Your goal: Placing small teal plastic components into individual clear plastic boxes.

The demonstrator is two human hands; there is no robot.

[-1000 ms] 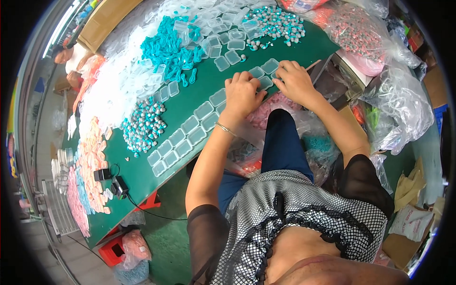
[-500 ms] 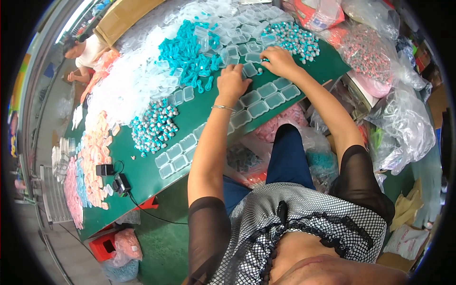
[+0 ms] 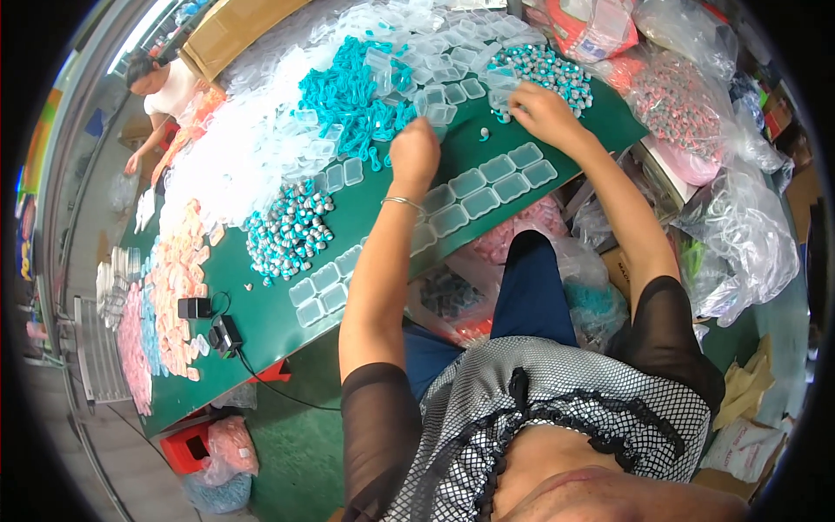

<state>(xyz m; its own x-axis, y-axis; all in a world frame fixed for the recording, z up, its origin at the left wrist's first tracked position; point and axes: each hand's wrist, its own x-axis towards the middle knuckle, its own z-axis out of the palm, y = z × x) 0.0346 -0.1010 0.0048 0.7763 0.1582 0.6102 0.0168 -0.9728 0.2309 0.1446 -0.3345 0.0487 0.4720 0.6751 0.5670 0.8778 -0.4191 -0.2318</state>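
My left hand [image 3: 414,157] is curled into a fist-like shape beside loose clear plastic boxes [image 3: 438,114]. Its fingertips are hidden, and a pale box edge shows just beyond them. Bent fingers on my right hand [image 3: 543,113] reach the near-left edge of a heap of small teal-and-grey pieces [image 3: 557,78]; whatever is between them is too small to make out. Between the hands, one single teal-and-grey piece [image 3: 484,135] lies on the green table. Nearer me, clear open boxes [image 3: 480,202] stand in two rows along the table's front edge.
Teal cord-like parts [image 3: 344,96] and many clear boxes [image 3: 235,130] pile up behind. Another heap of teal-and-grey pieces [image 3: 287,228] is at left, near a black adapter [image 3: 224,335] with a cable. A co-worker [image 3: 165,91] is at far left; plastic bags [image 3: 735,235] crowd the right.
The clear box that was between my hands has gone from that spot. My right hand has moved right toward the heap of pieces. The left hand has curled up and pulled slightly left.
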